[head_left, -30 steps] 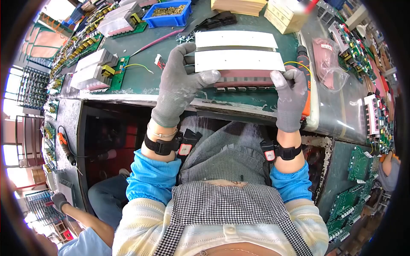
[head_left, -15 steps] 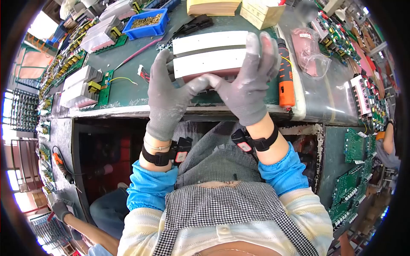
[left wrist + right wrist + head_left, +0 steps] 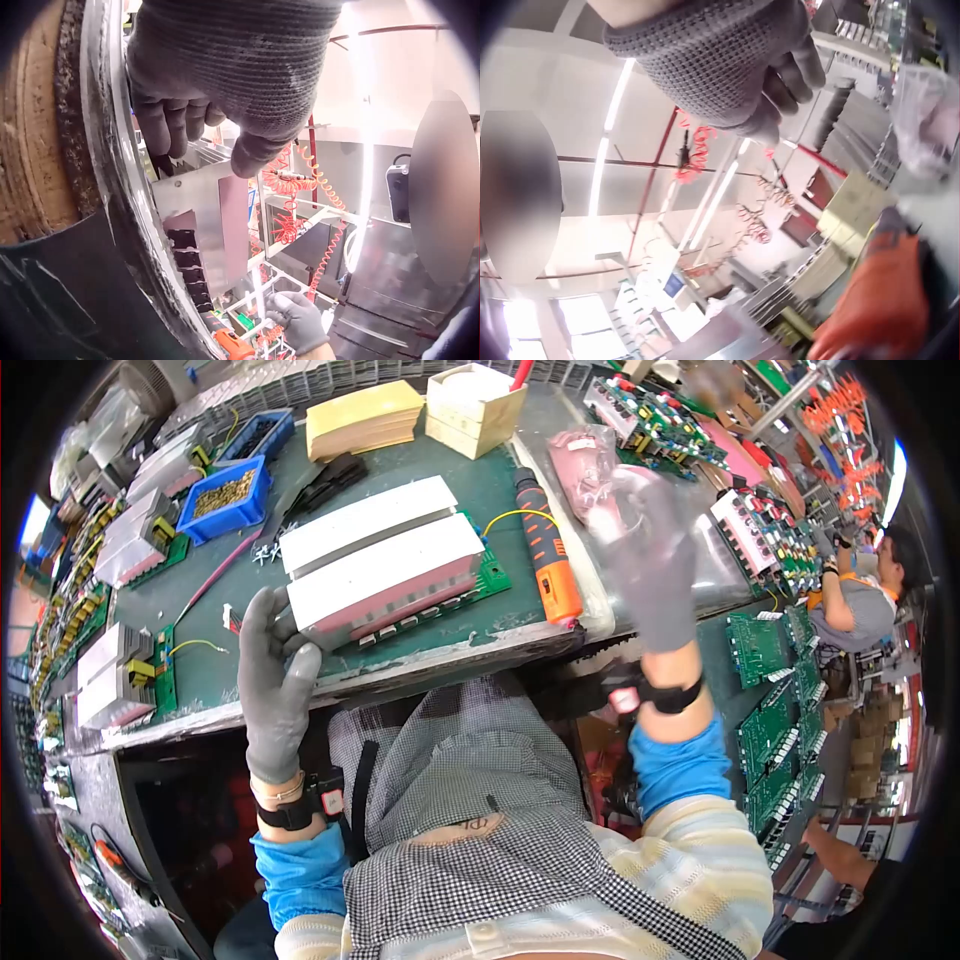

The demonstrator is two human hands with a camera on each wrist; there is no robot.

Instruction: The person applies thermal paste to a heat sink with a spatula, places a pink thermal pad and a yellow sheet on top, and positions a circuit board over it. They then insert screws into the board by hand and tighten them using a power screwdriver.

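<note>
The heat-sink assembly (image 3: 390,575), two white-topped metal blocks on a green board, lies on the bench. At its left end is the gloved left hand (image 3: 275,680), fingers bent round the near corner; in the left wrist view the left hand (image 3: 225,75) has fingers and thumb at the metal block (image 3: 202,217). The gloved right hand (image 3: 650,560), blurred, is raised to the right of the orange electric screwdriver (image 3: 555,580), beside a plastic bag (image 3: 580,470). In the right wrist view the right hand (image 3: 742,67) has loosely bent fingers and holds nothing, above the orange screwdriver (image 3: 881,300).
A blue bin of brass parts (image 3: 225,500), yellow sheets (image 3: 365,420) and a pale box (image 3: 472,410) stand behind. Another heat-sink board (image 3: 115,680) lies at left. Green circuit boards (image 3: 765,730) lie at right, where another person (image 3: 860,605) sits.
The right hand has left the heat-sink assembly and moved right, past the screwdriver. The left hand has stayed at the left end. The head view has turned to the right.
</note>
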